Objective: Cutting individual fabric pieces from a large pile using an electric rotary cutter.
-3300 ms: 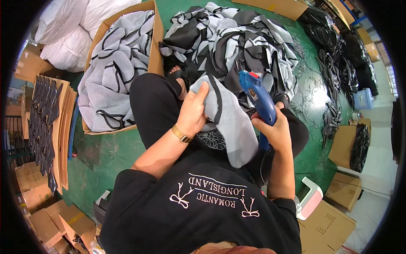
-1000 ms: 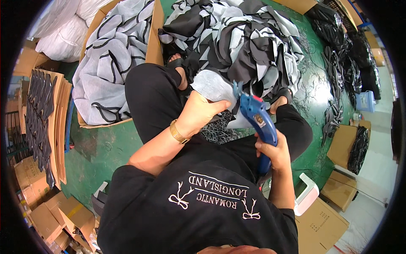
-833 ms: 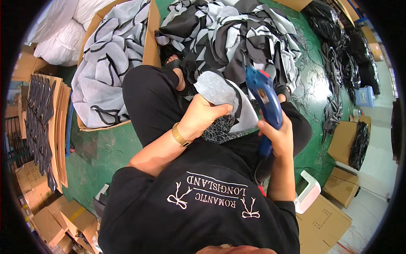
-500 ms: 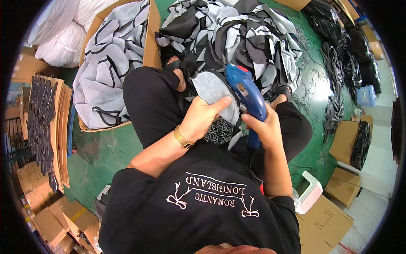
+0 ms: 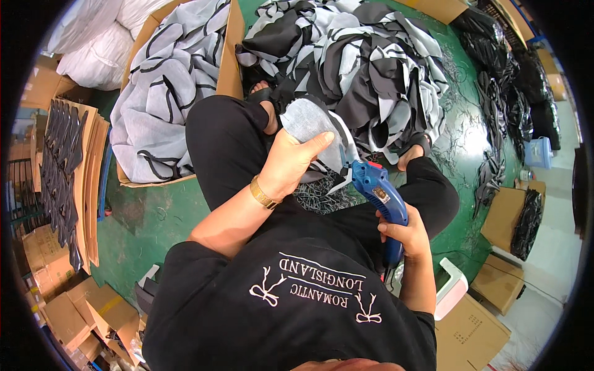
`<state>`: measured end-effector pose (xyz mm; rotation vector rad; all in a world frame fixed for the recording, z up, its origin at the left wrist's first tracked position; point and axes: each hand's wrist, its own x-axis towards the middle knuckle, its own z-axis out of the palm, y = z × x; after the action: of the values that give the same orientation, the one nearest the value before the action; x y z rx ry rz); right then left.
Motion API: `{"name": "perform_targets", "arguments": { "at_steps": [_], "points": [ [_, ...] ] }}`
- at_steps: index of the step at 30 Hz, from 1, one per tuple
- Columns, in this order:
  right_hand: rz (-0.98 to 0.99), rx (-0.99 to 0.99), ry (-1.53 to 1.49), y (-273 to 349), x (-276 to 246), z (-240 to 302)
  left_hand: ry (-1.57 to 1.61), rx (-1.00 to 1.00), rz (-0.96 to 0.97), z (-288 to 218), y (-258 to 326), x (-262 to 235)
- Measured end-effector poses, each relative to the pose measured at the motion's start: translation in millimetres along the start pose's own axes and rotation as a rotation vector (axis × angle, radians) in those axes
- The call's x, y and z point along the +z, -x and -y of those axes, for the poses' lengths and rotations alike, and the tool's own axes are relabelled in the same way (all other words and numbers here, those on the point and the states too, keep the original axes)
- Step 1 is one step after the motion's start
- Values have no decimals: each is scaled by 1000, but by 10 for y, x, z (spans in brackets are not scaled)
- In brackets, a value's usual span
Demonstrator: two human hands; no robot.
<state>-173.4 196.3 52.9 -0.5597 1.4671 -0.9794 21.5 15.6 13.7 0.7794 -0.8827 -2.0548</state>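
Observation:
My left hand (image 5: 289, 162) pinches a light grey piece of cloth (image 5: 307, 119) with the thumb on top; a pale strip curls along its right edge. My right hand (image 5: 408, 232) is wrapped round the handle of blue electric scissors (image 5: 378, 188) with a red button. The scissors' head points up and left, with its blades at the lower right edge of the cloth; whether they touch it I cannot tell. Below, between my legs, lies a heap of thin grey and black trimmings (image 5: 322, 195).
Ahead on the green floor lies a large pile of grey and black cloth pieces (image 5: 365, 68). A cardboard box (image 5: 230, 55) full of grey cloth with black edging stands at the left. Black plastic bags (image 5: 535, 80) and cartons (image 5: 504, 216) line the right side.
The electric scissors have come nearer to me and turned, their head now at the cloth's lower right edge. My right hand has moved right and down; my left still holds the cloth.

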Motion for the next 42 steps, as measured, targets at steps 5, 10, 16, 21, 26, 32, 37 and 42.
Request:
{"name": "perform_targets", "arguments": {
  "at_steps": [5,10,16,21,26,32,37,42],
  "points": [
    [84,60,-47,-48,-59,-15,-51,38,45,-88,29,-26],
    [82,53,-7,-58,-59,29,-105,37,78,-158,45,-24],
    [78,37,52,-62,-50,107,-234,12,131,-199,72,-30],
    [51,-27,43,-142,45,193,-303,19,205,-158,87,-31],
    [-75,-226,15,-386,237,369,-303,-29,266,-44,154,78],
    [-207,-386,200,-634,432,417,-182,-129,297,42,231,200],
    [-59,-319,40,-580,358,320,50,-191,221,19,35,182],
    [113,-195,-319,-425,1,169,118,-185,190,-52,-114,91]
  ]
}}
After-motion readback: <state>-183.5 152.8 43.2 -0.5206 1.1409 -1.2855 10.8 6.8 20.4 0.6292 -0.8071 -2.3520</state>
